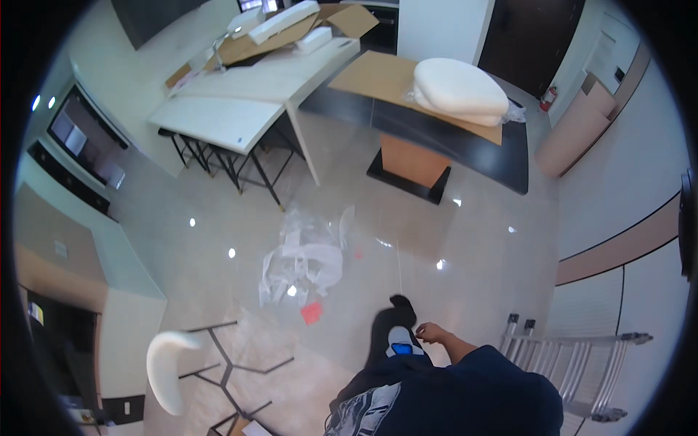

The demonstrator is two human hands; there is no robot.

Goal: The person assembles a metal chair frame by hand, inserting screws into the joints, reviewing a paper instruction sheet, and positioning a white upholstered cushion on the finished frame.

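Note:
My right hand (431, 333) hangs beside my leg, fingers loosely bent and a little apart, with nothing visible in it. It is nearest to a white-and-blue patch (401, 347) at my dark-clad leg; what that patch is, I cannot tell. My left hand is out of sight. On the floor to my left lies a chair or stool, its curved white part (169, 370) beside thin dark metal legs (227, 363). Crumpled clear plastic wrap (304, 261) is spread on the floor ahead, near a red sheet (311, 313).
Ahead stands a dark table (480, 156) bearing cardboard (367, 76) and stacked white cushions (459, 87). A white counter (225, 120) with black-legged stools (240, 171) is farther left. At right are an aluminium ladder (567, 363) and a large pinkish roll (574, 127) against the wall.

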